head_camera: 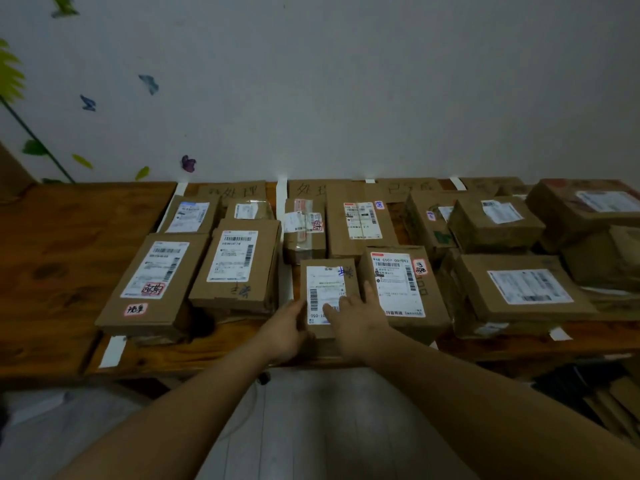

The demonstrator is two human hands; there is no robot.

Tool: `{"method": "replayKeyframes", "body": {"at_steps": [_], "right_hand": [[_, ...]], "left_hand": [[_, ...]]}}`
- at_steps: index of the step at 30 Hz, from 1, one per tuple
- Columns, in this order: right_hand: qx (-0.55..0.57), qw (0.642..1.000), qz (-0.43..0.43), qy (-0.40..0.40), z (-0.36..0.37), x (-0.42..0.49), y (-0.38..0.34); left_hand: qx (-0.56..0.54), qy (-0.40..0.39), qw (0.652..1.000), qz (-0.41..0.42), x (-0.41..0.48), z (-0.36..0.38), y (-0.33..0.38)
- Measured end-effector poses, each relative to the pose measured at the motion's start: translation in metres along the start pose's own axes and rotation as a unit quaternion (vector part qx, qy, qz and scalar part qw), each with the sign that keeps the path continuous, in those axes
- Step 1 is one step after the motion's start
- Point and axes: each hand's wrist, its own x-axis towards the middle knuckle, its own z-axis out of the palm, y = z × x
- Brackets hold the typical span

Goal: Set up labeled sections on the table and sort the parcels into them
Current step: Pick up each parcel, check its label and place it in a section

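Observation:
A small cardboard parcel (327, 282) with a white label lies near the front edge of the wooden table (62, 258), in the middle section. My left hand (285, 327) grips its left side. My right hand (360, 317) rests on its top and right edge, fingers spread over the label. Cardboard section labels (239, 192) with handwriting lie along the back edge. White tape strips (281, 199) divide the table into sections. Several parcels fill the left section (235, 265), the middle section (360, 220) and the right sections (519, 285).
The table's left part is bare wood. A white wall with butterfly and leaf stickers (188, 163) stands right behind the table. Flat cardboard pieces (616, 403) lie under the table at right. Grey floor shows in front.

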Motion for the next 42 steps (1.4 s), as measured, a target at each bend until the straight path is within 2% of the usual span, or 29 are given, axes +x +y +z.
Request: {"method": "replayKeyframes", "body": {"at_steps": [4, 7, 11, 20, 29, 35, 42], "right_hand": [[0.035, 0.999, -0.021, 0.028, -0.040, 0.007, 0.004], [0.079, 0.994, -0.023, 0.079, -0.088, 0.021, -0.008], [0.074, 0.989, -0.048, 0.122, -0.153, 0.042, -0.050], [0.063, 0.974, -0.117, 0.186, -0.277, 0.108, -0.226], [0.097, 0.971, -0.154, 0.155, -0.370, 0.184, -0.397], [0.109, 0.972, -0.151, 0.146, -0.412, 0.263, -0.467], [0.178, 0.961, -0.141, 0.155, -0.460, 0.399, -0.507]], "left_hand": [[0.065, 0.030, 0.997, 0.024, -0.018, -0.040, 0.026], [0.119, 0.100, 0.987, 0.046, -0.037, -0.086, 0.035], [0.169, 0.170, 0.971, 0.007, -0.069, -0.166, 0.017], [0.205, 0.247, 0.940, -0.113, -0.173, -0.362, -0.116], [0.163, 0.295, 0.916, -0.217, -0.262, -0.519, -0.246], [0.162, 0.292, 0.912, -0.237, -0.247, -0.598, -0.311], [0.193, 0.283, 0.910, -0.234, -0.172, -0.708, -0.375]]}}
